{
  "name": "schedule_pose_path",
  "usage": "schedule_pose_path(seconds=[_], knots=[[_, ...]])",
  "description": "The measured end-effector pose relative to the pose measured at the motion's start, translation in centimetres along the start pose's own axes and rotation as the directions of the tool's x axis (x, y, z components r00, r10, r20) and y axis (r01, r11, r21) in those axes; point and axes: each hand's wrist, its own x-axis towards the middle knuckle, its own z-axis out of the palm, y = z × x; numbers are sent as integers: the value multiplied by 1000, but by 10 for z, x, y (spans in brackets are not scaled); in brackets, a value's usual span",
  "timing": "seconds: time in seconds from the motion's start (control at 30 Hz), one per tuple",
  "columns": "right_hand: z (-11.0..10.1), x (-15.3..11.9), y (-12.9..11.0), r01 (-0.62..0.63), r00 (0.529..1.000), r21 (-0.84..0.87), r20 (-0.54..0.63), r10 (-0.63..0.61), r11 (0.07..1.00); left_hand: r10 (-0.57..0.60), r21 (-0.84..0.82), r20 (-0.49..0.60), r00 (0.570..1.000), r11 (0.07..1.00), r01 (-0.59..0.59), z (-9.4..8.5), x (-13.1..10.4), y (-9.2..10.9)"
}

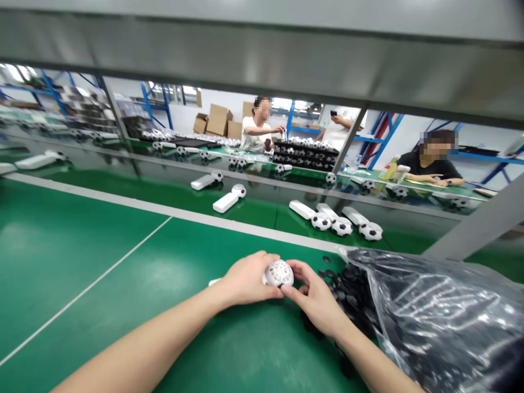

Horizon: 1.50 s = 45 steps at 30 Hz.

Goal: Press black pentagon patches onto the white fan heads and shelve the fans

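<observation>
A white handheld fan with a ball-shaped, web-patterned grille (pixel 280 272) is between my hands, just above the green work surface. My left hand (pixel 252 278) is wrapped round it from the left, and a bit of the white handle shows past the wrist. At the right rim of the ball, my right hand (pixel 313 295) has thumb and fingers closed against the edge. Whether a small part sits between those fingertips is hidden. Close beside the right hand lies a heap of small black pieces (pixel 354 292), spilling out of a clear plastic bag (pixel 446 311).
Beyond a pale strip (pixel 180 215), several fans with black-and-white football heads (pixel 321 220) lie on the green conveyor. A metal beam (pixel 262 49) crosses overhead. Across the line are stacked black trays (pixel 303 158), cardboard boxes (pixel 219 120), a seated person (pixel 436 158) and other people.
</observation>
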Motion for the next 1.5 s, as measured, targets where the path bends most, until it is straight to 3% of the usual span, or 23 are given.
schedule_pose_path(seconds=[0.4,0.73,1.27,1.5], knots=[[-9,4,2,20,999,44,44,-22,999,-60,6,-56,997,998,60,6,-3,7],[-13,2,-1,13,999,26,51,-14,1000,-66,59,-22,998,996,67,7,-2,6],[-15,3,-3,38,998,15,44,-39,999,-70,-62,21,997,996,71,6,1,5],[-13,0,1,37,998,24,46,-38,999,-81,-38,22,996,996,82,5,0,6]])
